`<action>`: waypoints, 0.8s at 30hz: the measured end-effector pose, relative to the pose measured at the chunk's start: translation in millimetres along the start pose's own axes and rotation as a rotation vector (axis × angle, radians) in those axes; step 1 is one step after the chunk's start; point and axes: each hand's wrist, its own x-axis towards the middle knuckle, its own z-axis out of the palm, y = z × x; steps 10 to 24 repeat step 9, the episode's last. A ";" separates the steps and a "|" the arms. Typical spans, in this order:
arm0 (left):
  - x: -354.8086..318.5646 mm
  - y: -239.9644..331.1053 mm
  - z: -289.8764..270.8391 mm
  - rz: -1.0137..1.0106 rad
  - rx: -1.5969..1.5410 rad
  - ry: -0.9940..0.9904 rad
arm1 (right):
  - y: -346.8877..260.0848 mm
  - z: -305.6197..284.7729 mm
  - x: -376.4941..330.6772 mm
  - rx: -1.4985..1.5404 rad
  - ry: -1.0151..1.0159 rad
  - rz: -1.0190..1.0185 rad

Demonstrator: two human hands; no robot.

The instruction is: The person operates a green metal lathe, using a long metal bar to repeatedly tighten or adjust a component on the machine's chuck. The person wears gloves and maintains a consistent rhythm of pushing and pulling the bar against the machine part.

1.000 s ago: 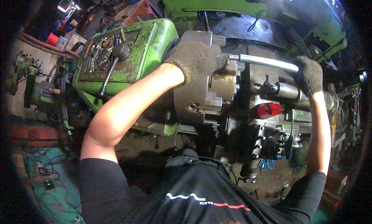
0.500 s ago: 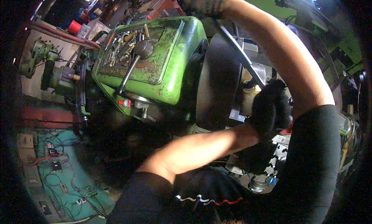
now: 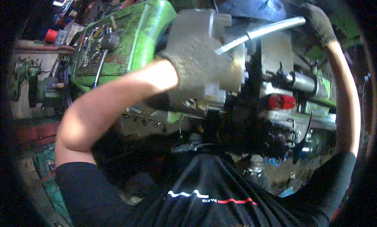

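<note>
My left hand (image 3: 194, 66), in a grey work glove and blurred, is pressed over the front of the grey lathe chuck (image 3: 212, 24) and grips it. A shiny metal bar (image 3: 261, 30) sticks out of the chuck toward the upper right. The glove of my right hand (image 3: 317, 22) closes around the bar's far end. That arm arches down the right side of the view. The green headstock (image 3: 135, 38) stands just left of the chuck.
A lever with a dark ball knob (image 3: 110, 41) and loose tools lie on the headstock top. Below the bar are the carriage (image 3: 302, 123), a red knob (image 3: 280, 102) and a steel cylinder (image 3: 302, 82). A red cap (image 3: 51, 34) sits far left.
Half a second ago my arms were crossed, the right one raised over the chuck. Now my left hand is back on the chuck and my right hand holds the bar's end.
</note>
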 end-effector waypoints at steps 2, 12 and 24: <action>10.5 -33.9 -4.6 -0.128 0.042 0.033 | -45.2 -69.3 -106.2 -0.043 -0.180 0.352; 21.7 -103.3 24.4 -0.536 0.112 0.216 | -150.3 -176.8 -214.9 0.557 -0.441 0.526; 21.7 -103.3 24.4 -0.536 0.112 0.216 | -150.3 -176.8 -214.9 0.557 -0.441 0.526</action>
